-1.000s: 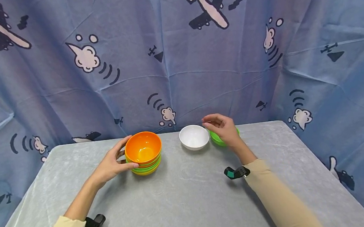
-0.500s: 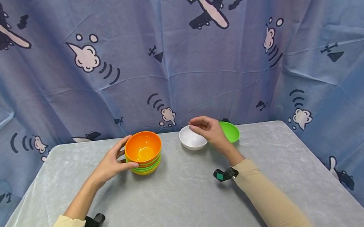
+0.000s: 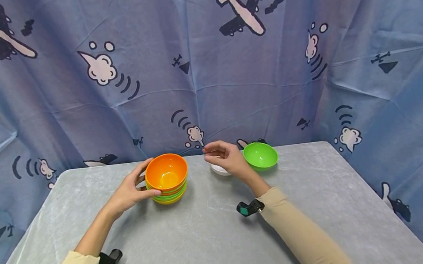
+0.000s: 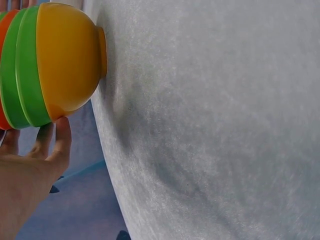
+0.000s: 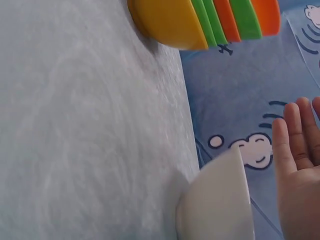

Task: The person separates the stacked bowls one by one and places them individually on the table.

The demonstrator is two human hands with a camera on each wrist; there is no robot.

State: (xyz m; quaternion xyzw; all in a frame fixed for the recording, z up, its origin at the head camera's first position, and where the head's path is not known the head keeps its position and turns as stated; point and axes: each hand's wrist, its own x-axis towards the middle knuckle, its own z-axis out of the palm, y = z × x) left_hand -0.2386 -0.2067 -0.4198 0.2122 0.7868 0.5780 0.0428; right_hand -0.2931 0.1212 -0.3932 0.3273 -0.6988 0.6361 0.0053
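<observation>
Toward the left of the table stands a stack of nested bowls (image 3: 166,173), orange on top, green and orange below, yellow at the bottom. My left hand (image 3: 129,191) holds its left side, thumb at the front and fingers round the back. In the left wrist view, fingertips (image 4: 62,131) touch the yellow bowl's side. A white bowl (image 3: 220,170) sits right of the stack, partly hidden behind my right hand (image 3: 228,159). That hand hovers over it with nothing in its fingers; in the right wrist view it is above the white bowl (image 5: 217,205).
A green bowl (image 3: 260,156) rests at the back right, beyond my right hand. The grey-covered table (image 3: 194,241) ends at a blue patterned curtain (image 3: 202,62) behind the bowls. Black bands (image 3: 250,207) are on both wrists.
My right hand has moved left, from the green bowl across to above the white bowl, uncovering the green one. The left hand and the stack have stayed in place.
</observation>
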